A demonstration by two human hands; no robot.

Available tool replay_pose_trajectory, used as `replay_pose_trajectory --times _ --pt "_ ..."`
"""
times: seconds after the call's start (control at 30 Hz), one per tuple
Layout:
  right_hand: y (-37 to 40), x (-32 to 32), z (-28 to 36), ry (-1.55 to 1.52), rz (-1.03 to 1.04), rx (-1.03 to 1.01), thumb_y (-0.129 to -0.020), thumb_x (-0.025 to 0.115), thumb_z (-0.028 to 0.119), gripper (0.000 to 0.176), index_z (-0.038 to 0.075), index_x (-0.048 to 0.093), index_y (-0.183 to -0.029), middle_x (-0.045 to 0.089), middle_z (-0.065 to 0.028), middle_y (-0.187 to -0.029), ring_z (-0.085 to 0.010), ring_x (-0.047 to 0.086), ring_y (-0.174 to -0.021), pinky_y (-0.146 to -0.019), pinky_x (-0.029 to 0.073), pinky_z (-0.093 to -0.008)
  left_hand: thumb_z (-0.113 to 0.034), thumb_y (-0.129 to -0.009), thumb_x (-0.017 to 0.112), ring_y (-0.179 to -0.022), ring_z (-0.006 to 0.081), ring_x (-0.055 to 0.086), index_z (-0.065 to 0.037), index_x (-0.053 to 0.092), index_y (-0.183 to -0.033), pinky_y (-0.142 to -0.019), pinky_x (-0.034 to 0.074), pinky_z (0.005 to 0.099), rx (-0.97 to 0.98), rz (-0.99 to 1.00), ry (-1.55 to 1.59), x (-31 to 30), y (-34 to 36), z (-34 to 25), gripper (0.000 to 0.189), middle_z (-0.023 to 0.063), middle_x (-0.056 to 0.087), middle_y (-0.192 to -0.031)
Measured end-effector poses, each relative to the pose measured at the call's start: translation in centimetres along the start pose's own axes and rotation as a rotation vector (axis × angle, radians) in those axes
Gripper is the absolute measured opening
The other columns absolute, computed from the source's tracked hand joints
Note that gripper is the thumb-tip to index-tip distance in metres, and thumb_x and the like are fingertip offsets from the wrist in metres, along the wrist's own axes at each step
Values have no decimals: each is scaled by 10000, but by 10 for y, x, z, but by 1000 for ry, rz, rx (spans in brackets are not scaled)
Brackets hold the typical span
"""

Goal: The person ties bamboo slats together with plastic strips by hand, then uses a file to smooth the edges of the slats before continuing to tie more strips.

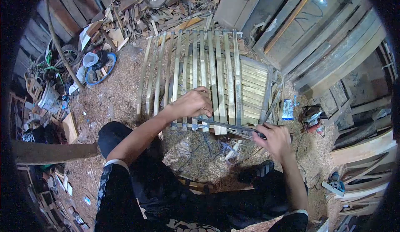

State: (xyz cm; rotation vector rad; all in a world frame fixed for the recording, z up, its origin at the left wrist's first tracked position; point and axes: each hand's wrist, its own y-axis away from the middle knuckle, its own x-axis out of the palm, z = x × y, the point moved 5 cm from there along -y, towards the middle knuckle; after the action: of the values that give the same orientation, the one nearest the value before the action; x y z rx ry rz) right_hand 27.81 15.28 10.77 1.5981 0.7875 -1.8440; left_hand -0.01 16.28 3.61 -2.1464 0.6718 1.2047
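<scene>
In the head view, my right hand point(275, 139) is closed around the dark handle of a handsaw point(227, 126). Its long, thin metal blade points left across the near ends of several wooden slats point(219, 65). My left hand point(192, 103) rests on the slats just beyond the blade, with its fingers curled down over one of them. The slats run away from me side by side, joined by a thin crosspiece at the far end. Under their right side lies a slatted wooden panel point(252, 80). My left fingertips are partly hidden.
Scrap wood point(154, 13) is heaped at the back. A blue-rimmed basin point(102, 71) sits at left. A red-and-grey power tool point(313, 119) lies right, beside a blue-and-white packet point(287, 109). Curved boards point(362, 148) stack along the right. Shavings cover the floor point(121, 102).
</scene>
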Motion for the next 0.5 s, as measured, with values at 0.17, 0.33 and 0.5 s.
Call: replay_pose_trajectory --times 0.17,0.33,0.5 --pt "-3 4 6 -5 -21 -1 -908 690 356 189 168 705 -910 709 -74 -803 -274 694 -618 -540 551 -417 -348 -821 722 -901 219 679 -150 783 -832 -1077 428 410 -11 10 20 6 -2 4 207 17 739 -853" --pt "-1 -6 -3 -14 31 -3 -924 665 356 190 169 698 -933 715 -86 -819 -281 702 -630 -539 537 -419 -376 -836 710 -876 211 681 -169 783 -826 -1080 420 396 -17 5 -3 3 -1 1 220 5 738 -826" --pt "-4 8 -1 2 20 -24 -906 693 359 196 167 698 -943 720 -79 -815 -274 709 -646 -558 540 -414 -406 -835 702 -873 218 690 -176 780 -813 -1091 416 399 17 -34 3 8 -3 5 244 -1 727 -805"
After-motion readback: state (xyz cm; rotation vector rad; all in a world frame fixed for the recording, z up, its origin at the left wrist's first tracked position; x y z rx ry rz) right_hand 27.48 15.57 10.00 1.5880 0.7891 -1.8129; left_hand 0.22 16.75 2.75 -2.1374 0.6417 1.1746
